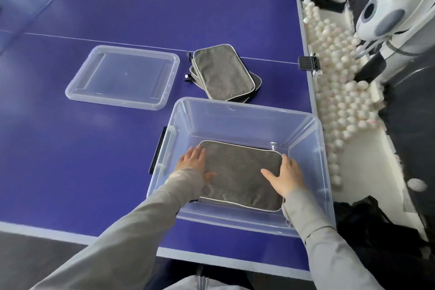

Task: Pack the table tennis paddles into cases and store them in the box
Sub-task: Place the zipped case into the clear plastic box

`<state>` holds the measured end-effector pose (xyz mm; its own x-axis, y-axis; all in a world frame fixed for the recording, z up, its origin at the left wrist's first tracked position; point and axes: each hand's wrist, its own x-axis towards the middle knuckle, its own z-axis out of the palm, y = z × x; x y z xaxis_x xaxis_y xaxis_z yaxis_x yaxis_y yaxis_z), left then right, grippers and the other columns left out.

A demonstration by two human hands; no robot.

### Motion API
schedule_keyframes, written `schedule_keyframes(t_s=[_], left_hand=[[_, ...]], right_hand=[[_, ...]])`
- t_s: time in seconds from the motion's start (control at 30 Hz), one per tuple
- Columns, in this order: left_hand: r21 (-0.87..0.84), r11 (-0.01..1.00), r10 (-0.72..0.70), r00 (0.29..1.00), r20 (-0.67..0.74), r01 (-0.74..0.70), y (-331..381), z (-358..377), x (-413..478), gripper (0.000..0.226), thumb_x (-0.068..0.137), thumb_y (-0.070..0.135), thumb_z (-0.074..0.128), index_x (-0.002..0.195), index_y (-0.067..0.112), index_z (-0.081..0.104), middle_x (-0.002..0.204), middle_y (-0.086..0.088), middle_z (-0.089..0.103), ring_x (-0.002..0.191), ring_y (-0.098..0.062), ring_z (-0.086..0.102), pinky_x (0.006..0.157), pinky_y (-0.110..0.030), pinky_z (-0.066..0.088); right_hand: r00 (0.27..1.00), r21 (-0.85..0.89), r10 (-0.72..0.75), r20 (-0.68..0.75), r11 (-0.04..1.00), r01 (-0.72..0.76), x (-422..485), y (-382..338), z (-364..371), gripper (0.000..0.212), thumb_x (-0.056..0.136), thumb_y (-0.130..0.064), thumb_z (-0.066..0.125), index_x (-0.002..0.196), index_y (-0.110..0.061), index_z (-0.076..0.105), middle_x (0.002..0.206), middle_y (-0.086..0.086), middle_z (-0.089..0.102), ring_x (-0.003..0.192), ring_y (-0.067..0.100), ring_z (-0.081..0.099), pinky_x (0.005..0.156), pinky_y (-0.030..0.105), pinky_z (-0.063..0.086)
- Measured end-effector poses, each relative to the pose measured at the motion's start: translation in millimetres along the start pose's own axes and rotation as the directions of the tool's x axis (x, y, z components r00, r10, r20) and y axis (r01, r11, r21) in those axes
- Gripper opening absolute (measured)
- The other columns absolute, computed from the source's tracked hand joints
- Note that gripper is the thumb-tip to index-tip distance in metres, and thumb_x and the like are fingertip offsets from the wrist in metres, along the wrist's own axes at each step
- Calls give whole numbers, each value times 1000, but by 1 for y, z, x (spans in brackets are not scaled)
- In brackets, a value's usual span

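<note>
Grey fabric marks the case (240, 172) lying flat on the bottom of the box (235, 107), so we judge one case stored. Just beyond the box, a stack (223, 73) of more cases sits on the table (94, 148); whether paddles are inside them we cannot tell, and no loose paddle shows. Beyond the box to its left lies the lid (122, 77). By our reckoning, the stack has yet to go in, and then probably the lid goes on.

We reach into the box over its near wall with both arms. Our left hand (191, 160) lies at the case's left edge and our right hand (286, 176) at its right edge. Both hands are flat with straight fingers, thumbs on the fabric, steadying it rather than clutching.
</note>
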<state>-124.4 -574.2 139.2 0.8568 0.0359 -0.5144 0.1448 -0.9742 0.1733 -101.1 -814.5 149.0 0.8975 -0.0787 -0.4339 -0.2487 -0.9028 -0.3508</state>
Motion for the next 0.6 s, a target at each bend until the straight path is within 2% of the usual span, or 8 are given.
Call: schedule_keyframes(t_s=[0.17,0.33,0.47,0.6], left_hand=[[74,996,53,986,-160,-41,-2,-27,-25,77,92,52,42,150,15,6,159,-1,3,147,-18,-2,119,-36,0],[-13,998,44,920,-389,-53,-41,-47,-66,69,93,50,43,149,17,17,157,1,17,146,-16,9,117,-34,3],[-185,982,-132,863,-488,46,-101,-45,-111,66,94,48,43,148,19,22,157,1,18,145,-18,12,117,-34,5],[-333,912,-369,830,-419,238,-182,-9,-166,67,94,49,43,149,17,20,158,1,14,145,-19,13,117,-33,11]], right_hand=[[977,-3,-199,-81,980,199,-13,-36,-15,75,91,-42,55,146,-3,22,150,15,30,139,28,25,112,37,21],[928,-27,-372,-22,928,372,-29,-104,-10,73,92,-40,53,148,-5,19,153,13,24,141,28,21,113,37,18],[835,-39,-551,6,834,550,-59,-177,16,71,93,-33,55,147,-2,21,153,17,24,141,30,21,114,37,17],[670,-115,-742,22,664,739,-113,-248,71,65,93,-32,54,145,-3,28,150,16,30,140,30,23,115,38,18]])
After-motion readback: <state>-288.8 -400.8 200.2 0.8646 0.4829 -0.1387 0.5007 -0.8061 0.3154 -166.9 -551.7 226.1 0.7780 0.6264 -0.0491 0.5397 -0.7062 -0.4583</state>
